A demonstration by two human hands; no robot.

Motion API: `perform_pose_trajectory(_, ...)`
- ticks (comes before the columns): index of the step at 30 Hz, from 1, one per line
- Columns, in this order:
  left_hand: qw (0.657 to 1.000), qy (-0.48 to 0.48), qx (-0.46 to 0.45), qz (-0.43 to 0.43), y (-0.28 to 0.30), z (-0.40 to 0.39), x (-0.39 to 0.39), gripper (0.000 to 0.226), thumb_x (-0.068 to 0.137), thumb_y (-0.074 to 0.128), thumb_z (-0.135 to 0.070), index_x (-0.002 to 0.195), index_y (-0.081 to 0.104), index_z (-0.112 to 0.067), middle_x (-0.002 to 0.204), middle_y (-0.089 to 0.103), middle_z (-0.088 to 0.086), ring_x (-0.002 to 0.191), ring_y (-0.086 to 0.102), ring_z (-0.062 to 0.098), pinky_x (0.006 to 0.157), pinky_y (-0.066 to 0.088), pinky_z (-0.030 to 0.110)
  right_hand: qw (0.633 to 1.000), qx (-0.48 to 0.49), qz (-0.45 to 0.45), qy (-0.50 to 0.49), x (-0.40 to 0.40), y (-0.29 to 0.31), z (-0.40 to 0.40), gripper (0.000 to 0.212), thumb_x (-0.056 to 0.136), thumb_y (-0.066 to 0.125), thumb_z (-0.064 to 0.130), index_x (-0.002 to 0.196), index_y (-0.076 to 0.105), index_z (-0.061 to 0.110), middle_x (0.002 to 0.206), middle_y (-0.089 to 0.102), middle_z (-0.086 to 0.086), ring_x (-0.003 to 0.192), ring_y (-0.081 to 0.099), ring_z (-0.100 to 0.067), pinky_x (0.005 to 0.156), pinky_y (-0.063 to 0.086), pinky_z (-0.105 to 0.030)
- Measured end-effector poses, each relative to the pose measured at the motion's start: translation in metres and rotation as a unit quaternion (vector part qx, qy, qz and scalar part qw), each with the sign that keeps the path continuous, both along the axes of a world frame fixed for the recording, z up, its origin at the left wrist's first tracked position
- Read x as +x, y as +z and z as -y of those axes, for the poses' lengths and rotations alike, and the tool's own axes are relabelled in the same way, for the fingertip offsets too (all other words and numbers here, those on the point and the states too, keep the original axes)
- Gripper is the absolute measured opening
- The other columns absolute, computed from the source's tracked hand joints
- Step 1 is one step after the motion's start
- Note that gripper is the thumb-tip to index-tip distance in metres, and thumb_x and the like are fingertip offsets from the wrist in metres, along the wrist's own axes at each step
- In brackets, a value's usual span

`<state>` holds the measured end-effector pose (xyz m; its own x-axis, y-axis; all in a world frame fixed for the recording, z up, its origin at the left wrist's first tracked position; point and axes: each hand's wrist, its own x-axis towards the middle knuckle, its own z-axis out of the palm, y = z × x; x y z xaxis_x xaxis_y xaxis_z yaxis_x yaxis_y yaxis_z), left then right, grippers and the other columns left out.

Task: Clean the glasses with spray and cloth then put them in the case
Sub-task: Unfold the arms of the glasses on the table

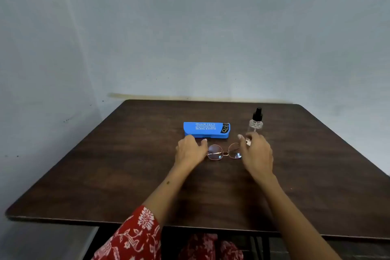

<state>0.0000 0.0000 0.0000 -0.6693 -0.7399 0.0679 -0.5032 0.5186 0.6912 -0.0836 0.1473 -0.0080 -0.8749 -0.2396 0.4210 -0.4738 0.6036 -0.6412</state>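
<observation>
While both hands, left (pixel 191 151) and right (pixel 257 154), hover with fingers apart beside the glasses (pixel 224 152), the dark wooden worktop (pixel 105 175) stands against a pale bluish wall (pixel 190 27).

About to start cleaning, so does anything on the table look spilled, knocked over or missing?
Nothing is spilled or tipped: the bottle stands upright, the case lies shut, and the glasses sit between both hands. One oddity: no cloth is visible.
</observation>
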Motion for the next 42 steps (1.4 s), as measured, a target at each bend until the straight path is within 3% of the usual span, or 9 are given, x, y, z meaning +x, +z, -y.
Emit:
perform_pose_trajectory(3, 0.997, 0.022, 0.072, 0.010, -0.007, -0.002, -0.004, 0.043, 0.088, 0.054, -0.043, 0.107, 0.055, -0.004, 0.116, 0.060, 0.015, 0.101, 0.063, 0.033, 0.090, 0.050, 0.036, 0.998, 0.021, 0.061, -0.023, -0.008, -0.007, -0.002, 0.040, 0.090, 0.055, 0.042, 0.112, 0.056, 0.009, 0.114, 0.059, -0.015, 0.108, 0.054, -0.033, 0.080, 0.043, -0.038)
perform_pose_trajectory(8, 0.978, 0.051, 0.190, -0.066, -0.011, -0.007, -0.012, 0.030, 0.088, 0.059, -0.037, 0.073, 0.050, -0.013, 0.083, 0.060, 0.004, 0.061, 0.069, 0.021, 0.074, 0.060, 0.036, 0.992, 0.042, 0.123, 0.005, -0.021, -0.013, -0.002, 0.039, 0.089, 0.054, 0.046, 0.116, 0.058, 0.017, 0.115, 0.061, -0.013, 0.109, 0.055, -0.033, 0.080, 0.042, -0.034)
perform_pose_trajectory(13, 0.955, 0.042, 0.273, -0.106, -0.015, -0.009, -0.018, 0.021, 0.088, 0.063, -0.029, 0.090, 0.064, -0.008, 0.080, 0.062, 0.001, 0.057, 0.067, 0.016, 0.070, 0.061, 0.032, 0.984, 0.023, 0.168, 0.048, -0.029, -0.018, 0.001, 0.029, 0.088, 0.056, 0.045, 0.100, 0.067, 0.021, 0.099, 0.069, -0.007, 0.099, 0.062, -0.027, 0.078, 0.041, -0.029)
perform_pose_trajectory(18, 0.947, 0.065, 0.271, -0.162, -0.024, -0.013, -0.022, 0.020, 0.087, 0.065, -0.028, 0.077, 0.064, -0.011, 0.074, 0.064, 0.001, 0.054, 0.064, 0.012, 0.071, 0.061, 0.035, 0.974, -0.113, 0.190, 0.051, -0.028, -0.025, -0.007, 0.029, 0.087, 0.059, 0.042, 0.079, 0.068, 0.015, 0.064, 0.070, -0.002, 0.064, 0.069, -0.014, 0.085, 0.049, -0.031)
perform_pose_trajectory(24, 0.950, 0.027, 0.272, -0.152, -0.021, -0.007, -0.023, 0.013, 0.077, 0.076, -0.015, 0.079, 0.064, -0.011, 0.086, 0.067, 0.006, 0.069, 0.066, 0.014, 0.066, 0.061, 0.033, 0.945, -0.231, 0.230, 0.021, -0.023, -0.032, -0.016, 0.020, 0.074, 0.074, 0.031, 0.061, 0.067, 0.017, 0.055, 0.069, 0.005, 0.055, 0.066, 0.000, 0.069, 0.045, -0.021)
perform_pose_trajectory(30, 0.985, -0.087, 0.115, -0.096, -0.022, 0.000, -0.023, 0.011, 0.072, 0.079, -0.013, 0.075, 0.069, -0.017, 0.074, 0.066, -0.001, 0.072, 0.065, 0.013, 0.068, 0.058, 0.026, 0.952, -0.229, 0.203, -0.012, -0.021, -0.036, -0.016, 0.015, 0.067, 0.073, 0.011, 0.069, 0.060, 0.018, 0.077, 0.071, 0.010, 0.078, 0.067, -0.010, 0.080, 0.051, -0.028)
perform_pose_trajectory(33, 0.987, -0.121, 0.044, -0.099, -0.026, 0.002, -0.023, 0.013, 0.071, 0.080, -0.018, 0.072, 0.069, -0.026, 0.071, 0.067, -0.009, 0.071, 0.061, 0.003, 0.059, 0.045, 0.007, 0.960, -0.217, 0.177, -0.003, -0.021, -0.039, -0.016, 0.029, 0.068, 0.075, 0.006, 0.085, 0.054, 0.017, 0.084, 0.068, 0.011, 0.077, 0.061, 0.003, 0.070, 0.046, -0.009)
perform_pose_trajectory(36, 0.983, -0.147, 0.005, -0.112, -0.033, 0.000, -0.026, 0.009, 0.072, 0.079, -0.016, 0.073, 0.072, -0.023, 0.069, 0.068, -0.009, 0.068, 0.061, 0.003, 0.058, 0.043, 0.006, 0.972, -0.188, 0.141, 0.008, -0.020, -0.040, -0.016, 0.035, 0.072, 0.070, 0.000, 0.095, 0.052, 0.018, 0.088, 0.065, 0.008, 0.078, 0.059, 0.003, 0.064, 0.041, 0.000)
perform_pose_trajectory(42, 0.974, -0.180, -0.039, -0.130, -0.042, -0.005, -0.032, 0.008, 0.075, 0.076, -0.015, 0.080, 0.074, -0.020, 0.073, 0.070, -0.010, 0.073, 0.063, 0.003, 0.071, 0.052, 0.020, 0.992, -0.080, 0.095, -0.005, -0.016, -0.035, -0.016, 0.030, 0.076, 0.062, 0.000, 0.104, 0.058, 0.013, 0.100, 0.066, -0.002, 0.095, 0.061, -0.020, 0.083, 0.049, -0.033)
